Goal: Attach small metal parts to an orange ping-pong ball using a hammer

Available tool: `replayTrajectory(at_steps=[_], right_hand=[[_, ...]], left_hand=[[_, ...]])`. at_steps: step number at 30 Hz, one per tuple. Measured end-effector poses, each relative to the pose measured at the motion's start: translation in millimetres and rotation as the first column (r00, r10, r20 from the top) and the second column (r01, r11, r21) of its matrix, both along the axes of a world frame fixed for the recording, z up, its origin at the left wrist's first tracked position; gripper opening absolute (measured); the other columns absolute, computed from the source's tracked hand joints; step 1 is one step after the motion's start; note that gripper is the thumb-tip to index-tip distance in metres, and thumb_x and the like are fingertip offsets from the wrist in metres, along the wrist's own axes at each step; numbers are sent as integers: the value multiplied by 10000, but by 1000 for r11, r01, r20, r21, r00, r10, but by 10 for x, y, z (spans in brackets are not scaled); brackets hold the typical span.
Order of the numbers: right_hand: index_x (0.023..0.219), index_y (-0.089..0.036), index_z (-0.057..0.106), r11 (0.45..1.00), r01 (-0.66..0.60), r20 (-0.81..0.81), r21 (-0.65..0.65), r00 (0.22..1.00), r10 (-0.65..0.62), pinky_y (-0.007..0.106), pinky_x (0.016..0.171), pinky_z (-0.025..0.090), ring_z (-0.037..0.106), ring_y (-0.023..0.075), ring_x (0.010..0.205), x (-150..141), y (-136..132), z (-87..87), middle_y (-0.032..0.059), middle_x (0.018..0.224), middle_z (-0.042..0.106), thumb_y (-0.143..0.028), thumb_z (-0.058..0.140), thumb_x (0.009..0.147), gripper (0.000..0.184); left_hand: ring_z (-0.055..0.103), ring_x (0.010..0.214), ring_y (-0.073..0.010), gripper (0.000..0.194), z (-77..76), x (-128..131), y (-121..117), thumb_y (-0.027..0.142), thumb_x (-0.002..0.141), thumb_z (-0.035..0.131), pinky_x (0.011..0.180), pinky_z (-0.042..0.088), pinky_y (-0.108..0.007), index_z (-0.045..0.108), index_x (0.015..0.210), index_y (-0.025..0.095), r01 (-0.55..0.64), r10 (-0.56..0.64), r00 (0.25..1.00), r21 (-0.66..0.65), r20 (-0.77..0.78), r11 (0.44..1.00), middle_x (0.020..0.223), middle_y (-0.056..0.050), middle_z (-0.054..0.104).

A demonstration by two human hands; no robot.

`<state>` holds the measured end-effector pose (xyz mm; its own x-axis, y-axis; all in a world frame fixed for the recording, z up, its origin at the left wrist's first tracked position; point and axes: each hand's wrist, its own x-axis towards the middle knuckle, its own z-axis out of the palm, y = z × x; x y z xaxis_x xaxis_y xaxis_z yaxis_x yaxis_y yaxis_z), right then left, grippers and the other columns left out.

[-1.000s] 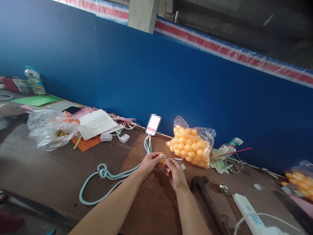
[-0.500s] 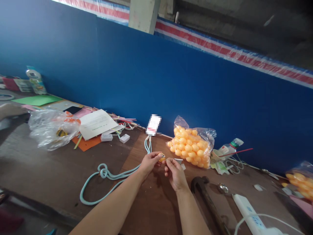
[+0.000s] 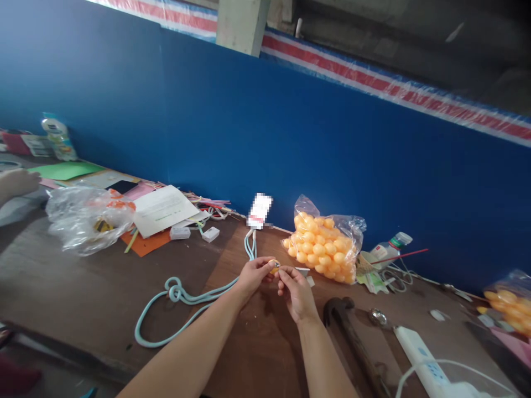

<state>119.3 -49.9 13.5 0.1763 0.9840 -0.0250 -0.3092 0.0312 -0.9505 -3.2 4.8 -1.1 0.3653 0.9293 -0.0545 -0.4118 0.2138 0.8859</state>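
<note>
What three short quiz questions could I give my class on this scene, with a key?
1. Multiple choice: the left grip holds (a) a bottle, (b) a yellow piece, (c) a sheet of paper.
2. True or false: the hammer lies to the right of the cord.
3. Fill in: the clear bag nearest the right grip holds many ____.

Key: 1 b; 2 true; 3 balls.

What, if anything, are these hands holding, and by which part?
The left grip holds a small, partly shiny orange piece by its left side; whether the right grip holds anything is unclear.
</note>
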Motion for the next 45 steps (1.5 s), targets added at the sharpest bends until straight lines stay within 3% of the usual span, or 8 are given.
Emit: replayTrajectory(at_steps=[13, 26, 32, 39, 45], right_hand=[[714, -162, 610, 1000, -3, -1, -15, 1000, 3, 163, 321, 256, 360, 25, 382, 26, -2, 38, -4, 678, 617, -376, 725, 651, 251], [747, -181, 599, 999, -32, -85, 6, 996, 33, 170, 408, 369, 477, 68, 531, 17, -28, 51, 10, 792, 621, -350, 712, 690, 212], [746, -189, 615, 998, -41, -102, 41, 994, 45, 173, 437, 407, 463, 60, 518, 15, -18, 55, -11, 717, 596, -334, 728, 675, 197], [813, -174, 633, 999, -40, -122, 30, 992, 43, 164, 447, 434, 472, 59, 529, 11, -12, 48, 3, 723, 608, -296, 719, 691, 193], [803, -173, 613, 1000, -28, -103, 13, 994, 30, 142, 403, 383, 457, 48, 499, 17, -9, 21, 0, 724, 615, -313, 707, 705, 195]], left_hand=[[565, 588, -97, 464, 21, -13, -26, 424, 637, 721, 572, 451, -219, 666, 995, 133, 14, -14, 1000, 7, -20, 1000, 804, -67, 672], [564, 596, -101, 503, -78, 0, 2, 445, 638, 712, 557, 431, -210, 650, 1017, 121, 5, -4, 1000, 16, -12, 1000, 807, -81, 663], [479, 473, -61, 512, -83, 7, 5, 427, 643, 716, 436, 337, -172, 627, 1042, 119, 47, -45, 998, -59, 39, 997, 643, -29, 607], [550, 551, -85, 490, -67, 0, -1, 413, 645, 722, 492, 400, -188, 631, 1024, 116, 54, -50, 996, -64, 68, 997, 756, -73, 652], [582, 614, -93, 446, -69, -17, -7, 386, 672, 712, 573, 450, -202, 644, 1032, 133, 32, -28, 997, -52, 69, 998, 837, -81, 670]])
